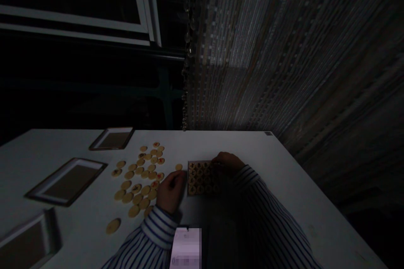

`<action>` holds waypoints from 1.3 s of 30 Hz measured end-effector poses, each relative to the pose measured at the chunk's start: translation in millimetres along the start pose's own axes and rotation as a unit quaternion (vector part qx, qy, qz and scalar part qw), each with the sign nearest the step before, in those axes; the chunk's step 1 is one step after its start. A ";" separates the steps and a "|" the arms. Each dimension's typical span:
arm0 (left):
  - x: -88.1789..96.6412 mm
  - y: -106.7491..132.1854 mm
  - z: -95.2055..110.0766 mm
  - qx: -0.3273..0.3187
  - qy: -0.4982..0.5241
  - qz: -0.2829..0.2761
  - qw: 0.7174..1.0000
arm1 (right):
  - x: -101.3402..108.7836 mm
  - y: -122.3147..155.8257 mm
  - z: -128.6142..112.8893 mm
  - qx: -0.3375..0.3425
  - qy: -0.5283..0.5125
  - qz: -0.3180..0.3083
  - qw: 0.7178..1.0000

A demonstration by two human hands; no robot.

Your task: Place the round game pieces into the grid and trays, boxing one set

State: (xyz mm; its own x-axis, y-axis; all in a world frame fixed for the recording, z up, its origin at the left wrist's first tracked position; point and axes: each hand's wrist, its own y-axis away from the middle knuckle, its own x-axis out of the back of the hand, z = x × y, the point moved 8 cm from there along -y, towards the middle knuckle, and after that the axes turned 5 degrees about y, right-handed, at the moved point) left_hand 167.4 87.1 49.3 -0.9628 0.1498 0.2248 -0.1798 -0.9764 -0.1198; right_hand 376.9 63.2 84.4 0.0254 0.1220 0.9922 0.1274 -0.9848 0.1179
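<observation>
A small shallow box point(188, 185) on the white table holds rows of round Chinese chess pieces point(198, 178), marked with dark characters. My right hand point(229, 162) reaches over the box's right side, its fingers bent down at the far right corner. Whatever its fingertips hold is hidden. Just left of the box, my left hand point(171, 192) is closed with curled fingers; I cannot see what, if anything, is inside. One loose chess piece point(179, 167) lies beyond that hand. Further left, several loose pieces point(138, 199) are scattered, some showing red or dark characters.
Along the left side of the white table point(252, 145) are three shallow trays: a far one point(116, 139), a middle one point(72, 180) and a near one point(23, 243). A pale blurred-out object point(185, 250) is at the near edge. A string curtain point(240, 50) hangs behind. The room is dim.
</observation>
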 end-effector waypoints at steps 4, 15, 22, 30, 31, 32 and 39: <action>1.1 -0.1 -0.7 -0.011 -0.001 0.007 1.000 | 1.7 1.3 -1.7 -0.002 0.004 -0.001 1.000; 0.6 -0.7 -1.3 -0.013 -0.016 0.005 1.000 | 1.9 1.3 -1.8 -0.008 0.011 -0.010 1.000; 1.8 -0.1 2.7 -0.018 -0.015 0.008 1.000 | 3.5 2.1 -0.1 -0.013 0.000 -0.004 1.000; 1.4 0.7 3.3 -0.015 0.009 0.008 1.000 | 10.3 11.1 0.0 -0.006 -0.016 0.021 1.000; 1.2 0.5 2.9 -0.016 0.011 0.006 1.000 | 10.8 14.2 -0.3 -0.003 -0.020 0.029 0.999; 0.9 0.4 2.5 -0.016 0.012 0.004 1.000 | 10.4 17.5 -0.4 0.000 -0.023 0.037 0.999; 0.9 1.1 2.9 -0.013 0.010 0.003 1.000 | -9.6 35.2 3.5 -0.008 -0.054 0.132 0.990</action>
State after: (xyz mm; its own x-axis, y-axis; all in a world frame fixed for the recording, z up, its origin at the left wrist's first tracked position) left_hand 166.9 85.6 52.2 -0.9678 0.1476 0.2038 -0.1792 -0.9729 -0.1460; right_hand 384.5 27.8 78.8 0.1607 -0.1278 0.9787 0.0857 -0.9860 -0.1429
